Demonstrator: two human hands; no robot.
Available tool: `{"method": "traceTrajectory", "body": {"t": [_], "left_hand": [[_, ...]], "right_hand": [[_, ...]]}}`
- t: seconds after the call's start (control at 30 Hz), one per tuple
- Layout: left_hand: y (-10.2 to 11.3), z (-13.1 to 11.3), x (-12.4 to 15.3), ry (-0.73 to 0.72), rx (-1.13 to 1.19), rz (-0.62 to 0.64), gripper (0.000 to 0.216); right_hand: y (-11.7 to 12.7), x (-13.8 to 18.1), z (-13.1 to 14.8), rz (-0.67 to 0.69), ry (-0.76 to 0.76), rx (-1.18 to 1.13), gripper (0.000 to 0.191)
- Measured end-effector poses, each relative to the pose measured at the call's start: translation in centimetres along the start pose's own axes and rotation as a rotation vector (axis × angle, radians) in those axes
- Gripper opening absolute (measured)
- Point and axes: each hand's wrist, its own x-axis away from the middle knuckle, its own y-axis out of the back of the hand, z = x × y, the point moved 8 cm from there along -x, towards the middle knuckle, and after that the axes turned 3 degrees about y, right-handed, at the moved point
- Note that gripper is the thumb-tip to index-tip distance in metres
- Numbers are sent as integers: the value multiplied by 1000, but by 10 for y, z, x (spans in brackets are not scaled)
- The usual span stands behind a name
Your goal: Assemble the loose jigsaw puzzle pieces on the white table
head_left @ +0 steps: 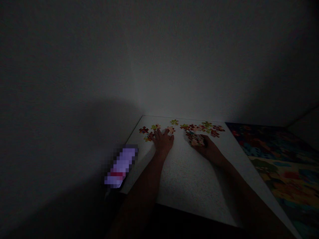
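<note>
While the left fingers (159, 133) spread among puzzle pieces (171, 129), right fingers (206, 138) clasp stacked pieces (197, 139).

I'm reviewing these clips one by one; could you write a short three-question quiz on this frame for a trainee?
1. Multiple choice: which of the person's hands holds the stack of puzzle pieces?
A) left
B) right
C) both

2. True or false: the left hand is closed in a fist.

3. Fill in: as seen in the picture, the lit screen is by the ____ edge of the white tabletop.

Key:
1. B, the right hand.
2. False; its fingers are spread among loose pieces.
3. left
</note>
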Motion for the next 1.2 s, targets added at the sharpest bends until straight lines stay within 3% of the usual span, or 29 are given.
{"method": "traceTrajectory", "body": {"t": [0.43,0.57,0.7,0.8,0.93,1.2], "left_hand": [[7,19,-20,67,-49,-175,45],[4,-21,-18,-98,-52,-154,48],[-16,-86,-7,-450,2,39,46],[-27,-110,-3,-562,18,124,41],[-28,-103,-7,-509,15,119,38],[-7,-56,-22,-243,-45,10,42]], "right_hand": [[-3,1,6,31,61,-69,55],[-5,3,13,79,50,-81,53],[-4,4,16,79,60,-62,49],[-1,4,16,54,48,-74,47],[-1,4,16,54,40,-108,44],[3,3,12,21,-15,-211,44]]}}
